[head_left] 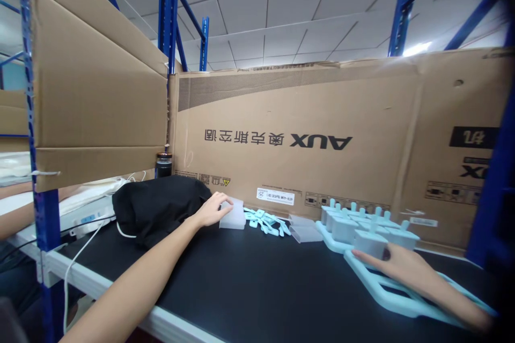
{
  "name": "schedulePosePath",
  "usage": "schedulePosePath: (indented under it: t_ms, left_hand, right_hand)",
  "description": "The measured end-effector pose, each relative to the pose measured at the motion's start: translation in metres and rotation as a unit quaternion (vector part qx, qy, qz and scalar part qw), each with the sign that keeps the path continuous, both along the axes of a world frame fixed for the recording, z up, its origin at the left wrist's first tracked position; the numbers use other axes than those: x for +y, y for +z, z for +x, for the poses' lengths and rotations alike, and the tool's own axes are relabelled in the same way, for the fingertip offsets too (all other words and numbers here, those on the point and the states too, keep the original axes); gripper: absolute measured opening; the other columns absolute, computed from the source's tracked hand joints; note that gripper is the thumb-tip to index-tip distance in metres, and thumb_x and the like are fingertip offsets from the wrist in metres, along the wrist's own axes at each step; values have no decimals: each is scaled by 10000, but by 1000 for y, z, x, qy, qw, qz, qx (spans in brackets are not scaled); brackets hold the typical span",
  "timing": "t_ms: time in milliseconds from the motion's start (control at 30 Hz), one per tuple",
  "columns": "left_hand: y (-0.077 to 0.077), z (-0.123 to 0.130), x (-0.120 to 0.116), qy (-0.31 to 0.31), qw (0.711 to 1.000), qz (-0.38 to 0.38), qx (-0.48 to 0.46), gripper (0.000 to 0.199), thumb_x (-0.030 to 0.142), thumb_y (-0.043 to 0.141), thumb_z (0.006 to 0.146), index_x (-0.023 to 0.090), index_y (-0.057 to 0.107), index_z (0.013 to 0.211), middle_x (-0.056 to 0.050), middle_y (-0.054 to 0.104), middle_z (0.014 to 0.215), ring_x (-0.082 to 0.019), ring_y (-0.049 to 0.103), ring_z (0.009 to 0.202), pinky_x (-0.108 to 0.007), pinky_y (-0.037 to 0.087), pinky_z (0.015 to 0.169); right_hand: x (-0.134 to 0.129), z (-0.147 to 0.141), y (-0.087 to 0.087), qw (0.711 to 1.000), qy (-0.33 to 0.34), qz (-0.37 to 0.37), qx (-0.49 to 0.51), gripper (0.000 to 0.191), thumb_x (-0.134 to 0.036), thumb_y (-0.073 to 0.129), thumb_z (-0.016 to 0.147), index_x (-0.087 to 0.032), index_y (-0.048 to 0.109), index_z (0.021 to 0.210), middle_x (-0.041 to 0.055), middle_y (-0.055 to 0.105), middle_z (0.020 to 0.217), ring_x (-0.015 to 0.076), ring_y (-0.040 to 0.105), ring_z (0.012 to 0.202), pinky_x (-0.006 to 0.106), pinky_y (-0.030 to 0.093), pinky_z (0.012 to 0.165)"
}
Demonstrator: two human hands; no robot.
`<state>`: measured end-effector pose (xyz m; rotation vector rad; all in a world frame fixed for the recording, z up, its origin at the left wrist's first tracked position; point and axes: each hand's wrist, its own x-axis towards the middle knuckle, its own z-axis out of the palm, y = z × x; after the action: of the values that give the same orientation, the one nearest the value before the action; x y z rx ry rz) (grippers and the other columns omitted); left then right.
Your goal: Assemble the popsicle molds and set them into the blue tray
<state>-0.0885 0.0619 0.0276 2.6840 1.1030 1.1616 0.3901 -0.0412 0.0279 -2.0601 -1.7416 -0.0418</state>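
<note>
My left hand (215, 209) rests at a translucent plastic piece (234, 216), its fingers apart over the piece's upper left side. My right hand (396, 263) is at the front of a light blue mould set (341, 228), fingers around a block with a stick handle (370, 241); part of the grip is hidden behind the block. Beneath my right forearm lies a light blue frame (392, 300). Between the hands are a pile of small light blue sticks (265, 222) and another translucent piece (304, 229).
A black cloth bundle (156, 209) lies at the left, with a dark jar (163, 164) behind it. Cardboard panels (314, 102) stand behind the black tabletop (257, 278). Blue posts (50, 257) rise at the sides. Another person's arm (16, 217) shows at far left.
</note>
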Motion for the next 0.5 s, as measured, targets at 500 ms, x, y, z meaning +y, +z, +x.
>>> schedulePosePath:
  t_ms: [500]
  left_hand:
    - [-3,0,4,2,1000,-14,-6,245,379,440,904,209,610,952,-30,611,999,-186,495,987,-353,391,928]
  right_hand:
    - [-11,-19,2,998,-12,35,-54,503,-663,511,730,-266,359,461,162,574,566,281,582,553,365,404,543]
